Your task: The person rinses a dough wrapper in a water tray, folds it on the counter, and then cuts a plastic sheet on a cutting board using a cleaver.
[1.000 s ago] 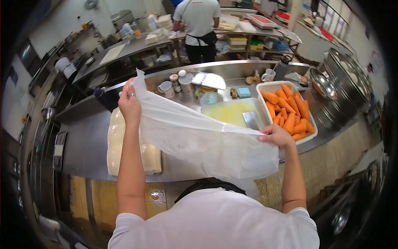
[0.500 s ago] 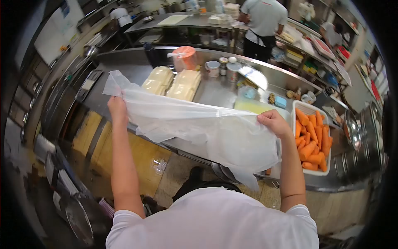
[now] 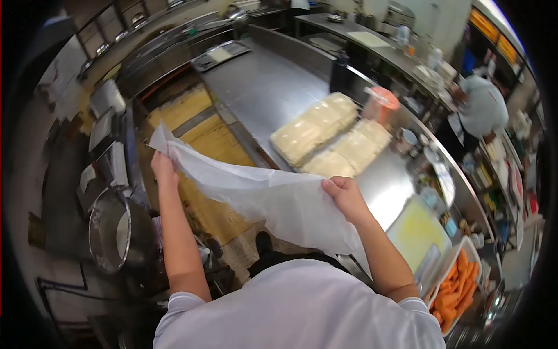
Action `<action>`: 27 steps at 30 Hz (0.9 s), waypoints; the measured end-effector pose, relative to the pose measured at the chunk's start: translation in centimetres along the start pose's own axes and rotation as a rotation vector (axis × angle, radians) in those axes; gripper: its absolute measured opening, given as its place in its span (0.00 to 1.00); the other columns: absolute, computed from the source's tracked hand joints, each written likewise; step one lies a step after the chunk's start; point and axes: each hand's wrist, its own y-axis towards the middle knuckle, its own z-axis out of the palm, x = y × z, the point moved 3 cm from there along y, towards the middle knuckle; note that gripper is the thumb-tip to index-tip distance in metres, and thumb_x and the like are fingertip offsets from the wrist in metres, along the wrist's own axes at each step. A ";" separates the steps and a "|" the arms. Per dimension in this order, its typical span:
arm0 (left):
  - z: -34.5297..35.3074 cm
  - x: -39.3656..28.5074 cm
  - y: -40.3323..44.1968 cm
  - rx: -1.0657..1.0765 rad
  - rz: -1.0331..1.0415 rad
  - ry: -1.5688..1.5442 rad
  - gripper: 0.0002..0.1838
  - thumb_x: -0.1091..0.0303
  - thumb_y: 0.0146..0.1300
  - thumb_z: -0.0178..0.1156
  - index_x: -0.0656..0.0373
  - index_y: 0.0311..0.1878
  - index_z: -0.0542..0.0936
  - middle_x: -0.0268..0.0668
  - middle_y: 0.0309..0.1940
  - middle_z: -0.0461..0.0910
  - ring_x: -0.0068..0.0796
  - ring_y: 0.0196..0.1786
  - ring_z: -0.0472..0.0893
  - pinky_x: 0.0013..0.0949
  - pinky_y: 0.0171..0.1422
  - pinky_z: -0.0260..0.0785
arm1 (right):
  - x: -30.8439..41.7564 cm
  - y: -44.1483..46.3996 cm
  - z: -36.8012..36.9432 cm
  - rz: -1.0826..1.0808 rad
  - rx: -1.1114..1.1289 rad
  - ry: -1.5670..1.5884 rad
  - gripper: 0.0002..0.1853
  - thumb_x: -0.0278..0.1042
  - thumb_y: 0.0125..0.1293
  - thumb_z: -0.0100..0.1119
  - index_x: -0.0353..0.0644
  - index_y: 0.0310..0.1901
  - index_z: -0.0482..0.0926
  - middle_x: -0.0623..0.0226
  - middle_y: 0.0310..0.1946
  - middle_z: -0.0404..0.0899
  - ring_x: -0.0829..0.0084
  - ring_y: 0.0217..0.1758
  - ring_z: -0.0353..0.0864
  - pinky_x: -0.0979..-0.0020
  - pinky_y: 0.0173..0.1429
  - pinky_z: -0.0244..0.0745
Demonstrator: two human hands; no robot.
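A thin, translucent white plastic bag or sheet [image 3: 250, 189] is stretched between my two hands in front of my body. My left hand [image 3: 164, 166] pinches its far left corner, over the floor. At the right end, my right hand [image 3: 343, 195] grips the upper edge between thumb and fingers. The sheet hangs in folds below that edge, partly in front of the counter's near side. Beyond my right hand, two long packs of pale, wrapped slabs [image 3: 317, 128] lie side by side on the steel counter [image 3: 256, 81]. I cannot make out what the slabs are.
A cutting board [image 3: 415, 230] with a knife [image 3: 429, 264] and a white basket of carrots [image 3: 456, 291] lie at right. An orange-lidded container [image 3: 382, 104] stands behind the packs. A large pot [image 3: 113, 230] is at left. A co-worker [image 3: 482, 104] stands beyond the counter.
My view and body have turned left, so the counter, packs and carrots appear farther right. My hands have come closer together, and the plastic sheet sags more between them.
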 end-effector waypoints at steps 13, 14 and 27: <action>-4.4 8.3 2.6 0.152 -0.015 0.225 0.18 0.81 0.70 0.57 0.64 0.61 0.83 0.38 0.54 0.87 0.28 0.55 0.84 0.34 0.61 0.77 | -1.2 23.6 30.4 0.283 0.339 0.442 0.11 0.35 0.81 0.52 0.37 0.51 0.80 0.59 0.44 0.86 0.63 0.41 0.87 0.57 0.43 0.85; -4.3 9.0 1.8 0.253 0.076 0.401 0.14 0.77 0.70 0.60 0.65 0.56 0.85 0.39 0.51 0.89 0.28 0.55 0.85 0.35 0.61 0.77 | 0.0 23.3 32.7 0.360 0.362 0.392 0.13 0.37 0.81 0.53 0.37 0.54 0.80 0.59 0.45 0.85 0.62 0.42 0.88 0.59 0.44 0.85; -9.8 11.8 10.4 0.036 -0.107 0.426 0.10 0.69 0.71 0.68 0.61 0.51 0.85 0.40 0.48 0.87 0.33 0.55 0.85 0.37 0.59 0.78 | -3.0 39.1 51.4 0.108 0.839 0.094 0.14 0.20 0.65 0.61 0.30 0.52 0.83 0.62 0.44 0.87 0.68 0.44 0.87 0.65 0.49 0.82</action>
